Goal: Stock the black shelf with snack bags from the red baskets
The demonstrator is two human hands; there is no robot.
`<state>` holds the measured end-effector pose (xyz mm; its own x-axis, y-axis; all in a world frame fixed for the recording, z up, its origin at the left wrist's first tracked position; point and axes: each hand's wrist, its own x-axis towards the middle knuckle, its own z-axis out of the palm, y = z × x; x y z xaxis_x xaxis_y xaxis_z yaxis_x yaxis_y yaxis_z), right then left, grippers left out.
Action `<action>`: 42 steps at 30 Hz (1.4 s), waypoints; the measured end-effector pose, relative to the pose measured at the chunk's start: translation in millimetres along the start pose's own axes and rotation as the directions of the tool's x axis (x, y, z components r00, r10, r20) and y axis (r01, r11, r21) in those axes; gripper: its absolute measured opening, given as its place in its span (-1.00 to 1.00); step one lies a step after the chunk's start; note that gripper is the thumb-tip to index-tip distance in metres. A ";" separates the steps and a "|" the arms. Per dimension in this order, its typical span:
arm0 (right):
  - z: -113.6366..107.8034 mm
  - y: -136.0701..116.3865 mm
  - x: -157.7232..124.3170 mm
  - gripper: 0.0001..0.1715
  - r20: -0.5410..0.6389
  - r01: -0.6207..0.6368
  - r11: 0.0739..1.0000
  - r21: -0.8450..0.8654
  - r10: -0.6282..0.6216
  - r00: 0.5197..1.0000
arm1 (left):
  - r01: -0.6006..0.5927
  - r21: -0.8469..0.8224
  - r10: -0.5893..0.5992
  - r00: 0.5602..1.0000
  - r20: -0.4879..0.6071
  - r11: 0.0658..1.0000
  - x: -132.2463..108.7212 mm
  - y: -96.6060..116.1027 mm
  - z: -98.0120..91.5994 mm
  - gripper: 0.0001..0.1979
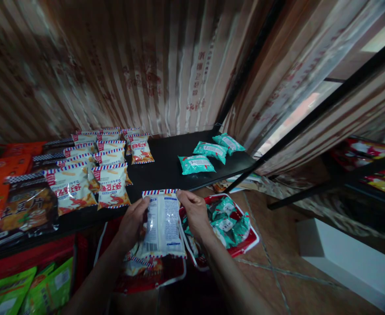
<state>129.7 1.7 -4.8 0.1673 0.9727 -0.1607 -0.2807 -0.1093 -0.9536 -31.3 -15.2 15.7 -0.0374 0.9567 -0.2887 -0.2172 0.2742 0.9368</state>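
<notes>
Black shelf (pixel 162 173), curtain (pixel 172 87) behind; left hand (pixel 133 222) and right hand (pixel 195 212) pinch the white packet (pixel 162 225) by its top corners, near the shelf's front edge; slackening could drop it into the basket (pixel 173 281).

Curtain (pixel 175 65) (striped, red print): 12 o'clock. White box (pixel 350 258): 4 o'clock. Green bags (pixel 13 286): 8 o'clock.

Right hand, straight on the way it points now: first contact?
Past the striped-edge packet that the right hand holds, probably the black shelf, at its front edge or just left of the teal packets. Depth is unclear; if high enough, the hand might clear it.
</notes>
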 end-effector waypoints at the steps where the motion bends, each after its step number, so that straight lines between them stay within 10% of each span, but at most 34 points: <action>1: 0.4 0.2 1.3 -0.64 -0.011 0.020 1.000 -0.004 -0.020 1.000 | 0.048 -0.014 -0.048 0.998 0.035 0.999 0.1 -1.5 0.0 -0.81; 6: 2.6 2.3 6.5 -0.70 -0.103 0.030 0.999 0.033 -0.026 0.994 | 0.235 -0.003 -0.227 0.942 0.246 0.972 0.4 -13.4 1.3 -0.62; 15: 1.1 1.7 10.5 -0.79 -0.130 -0.049 0.983 0.174 0.073 0.989 | 0.212 0.025 -0.211 0.939 0.271 0.977 -0.3 -15.9 5.6 -0.54; 23: -1.4 -0.7 1.4 -0.55 0.183 -0.184 0.979 0.086 0.166 0.969 | 0.163 -0.136 -0.145 0.980 0.137 0.977 8.9 -11.0 -1.8 -0.59; 28: -6.8 2.0 -5.5 -0.58 0.289 -0.059 0.992 -0.110 0.089 0.953 | 0.066 -0.173 -0.066 0.998 0.005 0.983 4.7 10.4 4.9 -0.75; 42: -12.0 6.3 -6.9 -0.69 0.161 -0.036 0.998 -0.051 0.044 0.986 | -0.066 -0.183 0.040 0.989 -0.144 0.981 -0.6 32.2 10.1 -0.91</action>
<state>138.1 -8.1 -12.8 0.0009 0.9872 -0.1594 -0.2380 -0.1546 -0.9589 -28.5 -6.0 48.0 -0.1861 0.9428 -0.2766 -0.3893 0.1877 0.9018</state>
